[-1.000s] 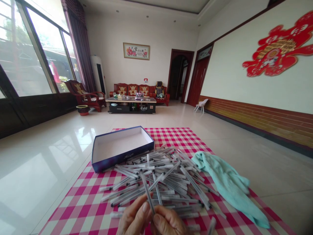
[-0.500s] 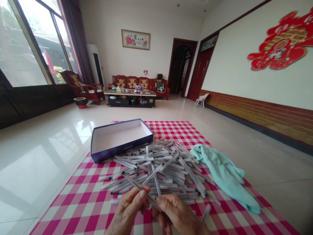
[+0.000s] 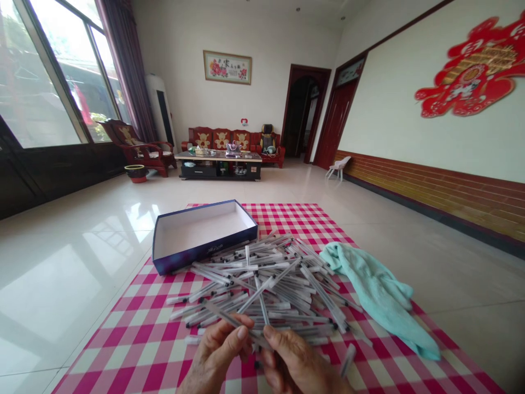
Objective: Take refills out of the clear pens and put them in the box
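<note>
My left hand (image 3: 217, 358) and my right hand (image 3: 297, 364) meet at the bottom of the view, both pinched on one clear pen (image 3: 229, 319) that lies slanted, its far end pointing up and left. Just beyond them a big pile of clear pens (image 3: 270, 284) with black tips covers the red-and-white checked cloth (image 3: 135, 350). An open blue box (image 3: 200, 232) with a white inside stands behind the pile, to the left. Another pen (image 3: 348, 359) lies by my right hand.
A crumpled teal towel (image 3: 377, 293) lies right of the pile on the cloth. Glossy tiled floor (image 3: 74, 257) surrounds the cloth. Far back are a coffee table (image 3: 219, 164), a red sofa (image 3: 233, 143) and an armchair (image 3: 137, 150).
The pen in my hands has tipped from nearly upright to a low slant toward the left. The view has dropped a little, showing more of both hands.
</note>
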The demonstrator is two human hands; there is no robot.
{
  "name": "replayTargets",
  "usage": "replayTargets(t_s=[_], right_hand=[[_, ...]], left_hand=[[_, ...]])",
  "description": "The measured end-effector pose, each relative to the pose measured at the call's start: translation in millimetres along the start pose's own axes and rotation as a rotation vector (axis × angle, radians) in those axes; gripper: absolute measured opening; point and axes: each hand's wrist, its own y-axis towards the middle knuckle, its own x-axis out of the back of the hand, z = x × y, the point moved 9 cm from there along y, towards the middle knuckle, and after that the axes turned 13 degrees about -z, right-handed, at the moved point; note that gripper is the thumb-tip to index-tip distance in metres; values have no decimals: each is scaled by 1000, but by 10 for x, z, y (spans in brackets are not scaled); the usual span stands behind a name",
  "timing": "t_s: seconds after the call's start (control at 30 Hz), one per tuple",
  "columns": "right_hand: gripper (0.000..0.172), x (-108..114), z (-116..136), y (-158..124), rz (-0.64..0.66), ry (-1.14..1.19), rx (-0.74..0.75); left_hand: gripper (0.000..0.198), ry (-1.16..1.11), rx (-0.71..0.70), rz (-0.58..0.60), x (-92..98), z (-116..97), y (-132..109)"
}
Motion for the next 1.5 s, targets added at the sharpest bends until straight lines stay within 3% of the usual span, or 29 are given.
replayTargets(t_s=[0.1, 0.17, 0.3, 0.47, 0.67, 0.73, 0.77, 0.87, 0.93, 1.07, 1.17, 1.23, 1.33, 1.4, 1.43, 1.5], right_hand=[[62, -11, -5, 7, -19, -9, -9], [64, -15, 59, 7, -39, -107, 73], [60, 38, 249, 3, -159, -334, 328], [47, 39, 564, -128, -315, -699, 848], [34, -3, 581, -198, -354, -796, 1003], [36, 50, 560, -166, -391, -686, 918], [42, 84, 509, -110, -376, -583, 808], [64, 60, 219, 68, -203, -225, 367], [70, -19, 113, 91, -95, -81, 199], [66, -45, 82, 84, -65, 58, 83], [67, -41, 61, 77, -86, 38, 65], [62, 16, 125, 78, -156, -109, 196], [44, 106, 407, -24, -348, -475, 657], [30, 69, 539, -154, -411, -644, 940], [25, 57, 569, -199, -421, -671, 1017], [22, 72, 572, -200, -407, -627, 989]], left_hand=[[34, -32, 29, -10, 1, 35, 10], [36, -40, 61, -52, 21, 67, 19], [40, -75, 140, -143, 54, 103, 18], [40, -69, 116, -185, 62, 22, 9], [36, -127, 86, -255, 73, -1, -5], [36, -156, 82, -265, 79, 11, -3], [36, -152, 71, -259, 78, 12, 1], [35, -101, 10, -226, 77, -22, 11], [33, -75, -23, -212, 84, -59, 12], [33, -37, -24, -161, 67, -107, 18], [36, 4, 29, -170, 76, -70, 29], [38, -36, 86, -225, 100, -13, 32], [38, -150, 175, -292, 100, 78, 22], [39, -199, 228, -309, 86, 129, 13], [39, -213, 245, -314, 86, 145, 11], [40, -223, 241, -309, 95, 145, 12]])
